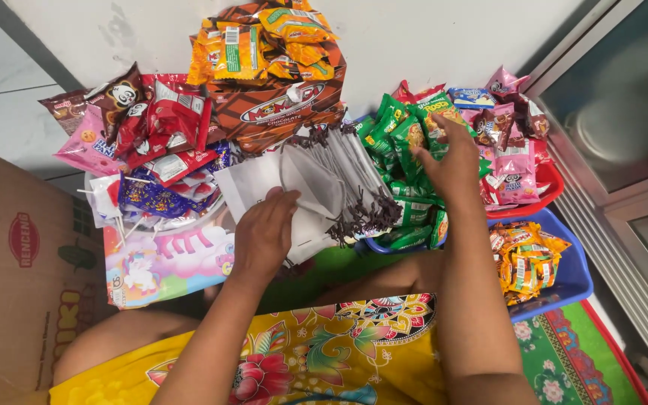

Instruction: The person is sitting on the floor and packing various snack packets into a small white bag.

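My left hand [262, 234] pins the stack of white drawstring pouches [316, 191] flat on the floor, fingers together, so one peels off; my right hand [451, 161] spreads open over green snack packets [403, 161].

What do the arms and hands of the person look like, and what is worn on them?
Both arms are bare, with no sleeves in view. The left hand and the right hand carry no gloves, rings, watch or bracelets that can be seen.
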